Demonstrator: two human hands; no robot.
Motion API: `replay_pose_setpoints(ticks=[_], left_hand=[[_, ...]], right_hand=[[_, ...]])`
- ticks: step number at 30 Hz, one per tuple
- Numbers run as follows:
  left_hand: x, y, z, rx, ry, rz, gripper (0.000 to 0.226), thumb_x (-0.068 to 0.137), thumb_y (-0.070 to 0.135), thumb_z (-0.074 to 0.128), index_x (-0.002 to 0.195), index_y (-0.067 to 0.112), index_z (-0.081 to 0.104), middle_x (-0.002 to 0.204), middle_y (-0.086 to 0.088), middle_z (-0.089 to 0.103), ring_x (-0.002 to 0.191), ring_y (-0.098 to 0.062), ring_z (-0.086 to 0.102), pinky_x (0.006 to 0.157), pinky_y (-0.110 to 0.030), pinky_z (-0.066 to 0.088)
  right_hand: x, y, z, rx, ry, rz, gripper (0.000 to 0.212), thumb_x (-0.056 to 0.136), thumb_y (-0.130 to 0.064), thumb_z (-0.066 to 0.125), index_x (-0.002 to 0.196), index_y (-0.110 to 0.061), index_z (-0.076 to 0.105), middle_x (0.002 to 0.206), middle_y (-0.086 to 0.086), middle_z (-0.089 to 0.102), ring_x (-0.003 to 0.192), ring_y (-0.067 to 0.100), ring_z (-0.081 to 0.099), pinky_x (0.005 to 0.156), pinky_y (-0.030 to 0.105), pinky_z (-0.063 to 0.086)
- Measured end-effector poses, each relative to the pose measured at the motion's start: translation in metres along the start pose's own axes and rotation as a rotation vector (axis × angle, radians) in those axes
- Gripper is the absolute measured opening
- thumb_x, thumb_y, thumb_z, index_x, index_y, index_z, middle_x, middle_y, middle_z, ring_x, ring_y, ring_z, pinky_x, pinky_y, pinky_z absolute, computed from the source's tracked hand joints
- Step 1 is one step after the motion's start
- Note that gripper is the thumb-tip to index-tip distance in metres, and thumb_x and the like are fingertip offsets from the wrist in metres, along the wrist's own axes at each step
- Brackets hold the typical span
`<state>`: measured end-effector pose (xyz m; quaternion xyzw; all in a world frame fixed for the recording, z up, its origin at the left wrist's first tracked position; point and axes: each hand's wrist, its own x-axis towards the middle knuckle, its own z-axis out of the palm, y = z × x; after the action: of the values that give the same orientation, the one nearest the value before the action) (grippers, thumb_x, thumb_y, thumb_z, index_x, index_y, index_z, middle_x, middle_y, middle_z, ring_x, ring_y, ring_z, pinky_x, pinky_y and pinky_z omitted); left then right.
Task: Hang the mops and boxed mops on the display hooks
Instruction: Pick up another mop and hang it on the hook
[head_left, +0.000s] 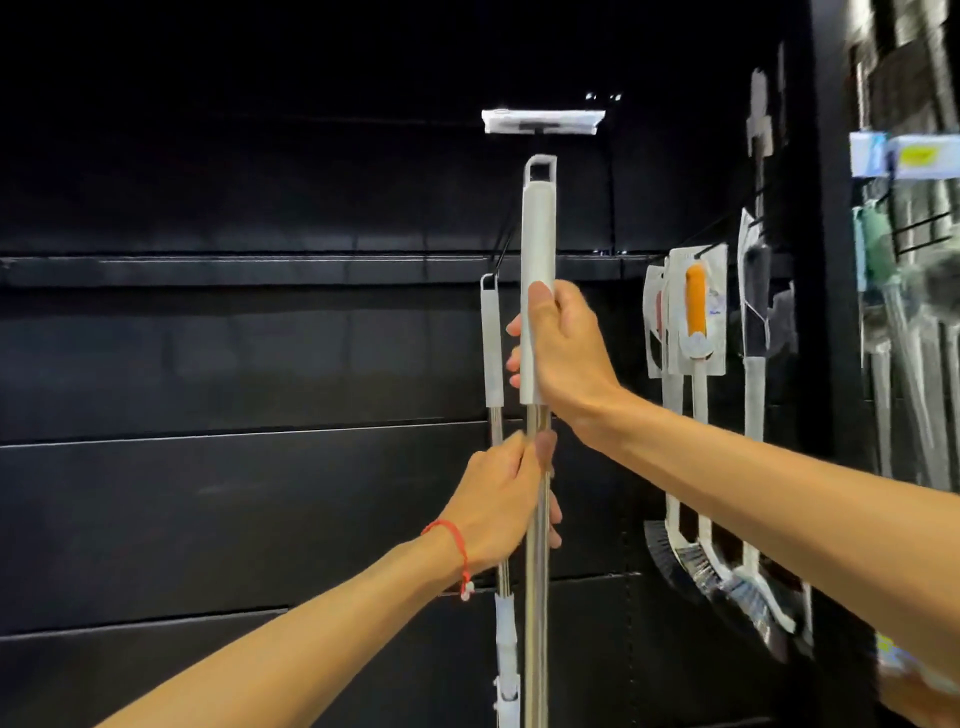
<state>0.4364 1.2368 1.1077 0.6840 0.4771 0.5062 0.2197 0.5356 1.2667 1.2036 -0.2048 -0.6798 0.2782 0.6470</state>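
Packs first: on the right, clear blister packs (718, 338) hang on hooks off the black slat wall (260, 364). The front pack holds an orange-handled brush (696, 301); a white stem runs out the bottom to dark bristles. More packs sit behind it, contents unreadable. The hanging stock at far right is blurred.

Mop (538, 239): held upright in front of the wall, centre frame. It has a white grip sleeve on top ending in a rectangular hang loop (540, 167), with bare steel pole below. The loop is free in the air, below a white label strip (543, 122) and apart from it.

Right hand (569, 348) is closed round the lower end of the white sleeve, thumb up the front. Left hand (496, 504) wraps the steel pole just under it, with a red cord bracelet (451, 532) on the wrist.

Second mop (492, 348), same build, hangs just left of the held one with its loop on a black hook (503, 249). The left hand covers part of its pole.
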Motion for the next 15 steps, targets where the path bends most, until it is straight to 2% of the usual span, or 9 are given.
replay_pose_setpoints(ticks=[4, 9, 11, 15], left_hand=[[0.021, 0.001, -0.003, -0.013, 0.019, 0.026, 0.048, 0.105, 0.052, 0.042, 0.101, 0.006, 0.056, 0.083, -0.029, 0.071, 0.062, -0.032, 0.072, 0.068, -0.047, 0.066], [0.033, 0.0, -0.006, -0.005, 0.005, 0.031, 0.045, 0.108, 0.047, 0.039, 0.1, 0.006, 0.054, 0.085, -0.031, 0.071, 0.062, -0.032, 0.071, 0.056, -0.03, 0.059], [0.034, -0.003, -0.007, -0.006, 0.012, 0.017, 0.047, 0.108, 0.048, 0.038, 0.101, 0.004, 0.054, 0.082, -0.029, 0.071, 0.061, -0.033, 0.071, 0.054, -0.029, 0.058], [0.034, -0.009, -0.008, 0.012, -0.022, -0.016, 0.047, 0.107, 0.053, 0.036, 0.1, 0.01, 0.053, 0.081, -0.018, 0.072, 0.066, -0.032, 0.074, 0.061, -0.032, 0.061]], right_hand=[[0.021, 0.003, -0.002, 0.015, -0.026, -0.012, 0.027, 0.112, -0.04, 0.037, 0.128, -0.02, 0.045, 0.104, 0.009, 0.062, 0.07, 0.018, 0.062, 0.064, 0.032, 0.061], [0.033, 0.009, -0.004, 0.02, -0.071, 0.005, 0.024, 0.112, -0.037, 0.036, 0.124, -0.019, 0.046, 0.103, 0.01, 0.062, 0.068, 0.017, 0.061, 0.063, 0.033, 0.06], [0.035, 0.011, -0.001, 0.005, -0.085, 0.018, 0.024, 0.112, -0.036, 0.036, 0.125, -0.019, 0.046, 0.105, 0.01, 0.063, 0.07, 0.018, 0.061, 0.065, 0.035, 0.061], [0.036, 0.018, 0.003, -0.017, -0.112, 0.038, 0.026, 0.112, -0.039, 0.035, 0.129, -0.021, 0.044, 0.106, 0.008, 0.062, 0.074, 0.018, 0.062, 0.067, 0.033, 0.061]])
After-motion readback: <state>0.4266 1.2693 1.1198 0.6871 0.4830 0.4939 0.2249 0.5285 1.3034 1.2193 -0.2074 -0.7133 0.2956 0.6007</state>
